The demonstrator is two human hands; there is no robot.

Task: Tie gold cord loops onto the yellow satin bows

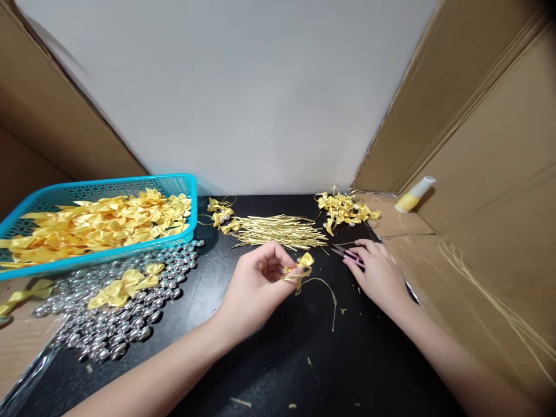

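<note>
My left hand (256, 284) pinches a small yellow ribbon bow (304, 262) tied with a thin gold wire whose tail curls down over the black table (260, 359). My right hand (377, 272) rests on the table to the right, its fingers lying over a small pair of scissors with pink handles (347, 255). Just behind both hands lies a bundle of gold wire ties (278, 230).
A turquoise basket (99, 255) full of yellow bows stands at the left, above a heap of silver beads (125, 318) with loose bows on it. Finished bows (345, 209) pile at the back right. Cardboard walls flank both sides; a small tube (414, 194) lies on the right one.
</note>
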